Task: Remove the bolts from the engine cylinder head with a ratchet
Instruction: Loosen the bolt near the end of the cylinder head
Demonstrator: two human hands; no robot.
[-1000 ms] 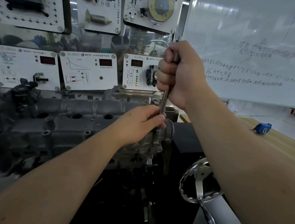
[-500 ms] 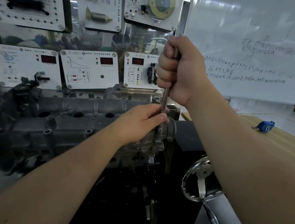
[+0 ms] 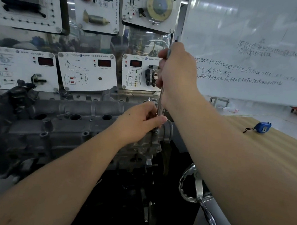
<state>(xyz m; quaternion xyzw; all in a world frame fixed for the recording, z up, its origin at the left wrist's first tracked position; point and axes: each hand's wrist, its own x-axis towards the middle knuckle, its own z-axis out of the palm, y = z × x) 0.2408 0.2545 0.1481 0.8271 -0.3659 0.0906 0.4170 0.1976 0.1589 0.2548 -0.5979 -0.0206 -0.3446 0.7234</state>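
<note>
A wall of white training panels [image 3: 87, 71] with gauges and red displays backed the workshop bench, and a whiteboard [image 3: 248, 49] covered in handwriting stood to the right. In front of the panels lay the grey engine cylinder head [image 3: 67, 123], stretching from the far left to the middle of the view, its right end just beside a chrome handwheel [image 3: 189, 186]. Beyond the person's right forearm a wooden tabletop [image 3: 275, 150] ran to the right edge, bare wood around a blue tape measure [image 3: 261, 127] lying well apart from the engine. Below the cylinder head the stand fell away into dark, crowded machinery.

The right hand [image 3: 178, 73] was clenched in a fist round the upper handle of the ratchet [image 3: 161, 99], which stood nearly upright above the cylinder head's right end. The left hand [image 3: 143, 119] curled round the tool's lower end, fingers and thumb wrapped about it where it met the casting. The bolt under the tool was hidden by that hand. The two hands sat one above the other on the same shaft, a short stretch of bare metal showing between them.
</note>
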